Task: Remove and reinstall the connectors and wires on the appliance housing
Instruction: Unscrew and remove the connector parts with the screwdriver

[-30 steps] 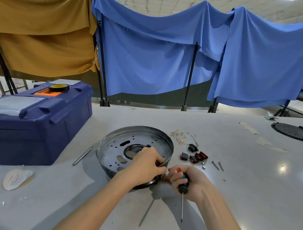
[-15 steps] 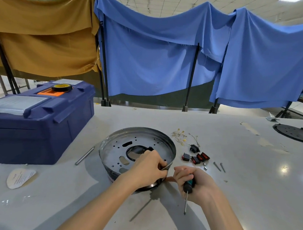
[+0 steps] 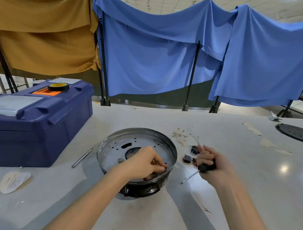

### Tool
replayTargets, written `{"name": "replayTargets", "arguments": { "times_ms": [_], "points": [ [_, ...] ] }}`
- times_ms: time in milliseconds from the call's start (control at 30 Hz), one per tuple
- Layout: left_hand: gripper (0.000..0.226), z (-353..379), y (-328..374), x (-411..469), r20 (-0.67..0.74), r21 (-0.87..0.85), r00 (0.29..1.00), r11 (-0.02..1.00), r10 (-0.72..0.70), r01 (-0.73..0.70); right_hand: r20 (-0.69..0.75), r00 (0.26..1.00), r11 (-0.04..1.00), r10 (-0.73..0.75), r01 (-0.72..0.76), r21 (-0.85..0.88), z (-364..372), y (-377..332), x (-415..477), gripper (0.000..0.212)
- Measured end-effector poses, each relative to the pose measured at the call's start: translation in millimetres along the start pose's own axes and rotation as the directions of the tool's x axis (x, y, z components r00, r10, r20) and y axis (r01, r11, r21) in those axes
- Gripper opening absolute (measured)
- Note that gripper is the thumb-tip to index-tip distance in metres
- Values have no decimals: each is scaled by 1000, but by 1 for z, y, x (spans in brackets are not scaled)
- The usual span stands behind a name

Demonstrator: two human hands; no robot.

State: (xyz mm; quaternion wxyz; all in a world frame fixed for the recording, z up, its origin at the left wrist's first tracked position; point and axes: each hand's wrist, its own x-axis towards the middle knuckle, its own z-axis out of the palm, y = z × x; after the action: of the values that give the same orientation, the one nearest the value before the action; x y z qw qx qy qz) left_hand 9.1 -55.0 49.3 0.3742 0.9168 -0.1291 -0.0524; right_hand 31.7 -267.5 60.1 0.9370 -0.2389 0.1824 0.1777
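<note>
The round shiny metal housing [image 3: 137,130] sits mid-way across the counter [image 3: 51,197]. The left hand [image 3: 143,165] pinches a small part [image 3: 165,168] at its near right rim. The right hand [image 3: 215,166], just right of it, grips a black-handled screwdriver [image 3: 206,167] whose shaft slants towards that rim.
</note>
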Motion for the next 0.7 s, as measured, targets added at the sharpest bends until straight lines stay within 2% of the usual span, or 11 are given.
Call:
{"name": "replayTargets", "arguments": {
  "times_ms": [33, 133, 267, 333, 400, 500, 700],
  "points": [
    [10, 0, -1, 2, -10, 21, 1000, 1000, 15, -15, 11, 998, 998, -62, 62, 7, 4, -2, 4, 19],
    [19, 3, -4, 11, -54, 178, 995, 981, 89, -79, -5, 962, 962, -274, 274, -1, 19, -3, 15, 29],
    [30, 3, -8, 21, -30, 170, 993, 979, 116, -109, -88, 831, 835, -550, 542, -97, 36, 1, 28, 38],
    [41, 4, -11, 25, -3, 142, 992, 982, 125, -124, -75, 761, 761, -645, 629, -159, 41, 5, 32, 44],
    [50, 3, -13, 27, 13, 103, 993, 988, 114, -115, -23, 711, 700, -702, 685, -200, 44, 9, 35, 50],
    [49, 2, -18, 29, 38, 74, 994, 991, 105, -108, 68, 673, 641, -736, 726, -247, 47, 14, 38, 57],
    [45, 0, -21, 30, 46, 37, 993, 993, 110, -112, 163, 659, 592, -734, 739, -322, 51, 20, 41, 53]
  ]
}}
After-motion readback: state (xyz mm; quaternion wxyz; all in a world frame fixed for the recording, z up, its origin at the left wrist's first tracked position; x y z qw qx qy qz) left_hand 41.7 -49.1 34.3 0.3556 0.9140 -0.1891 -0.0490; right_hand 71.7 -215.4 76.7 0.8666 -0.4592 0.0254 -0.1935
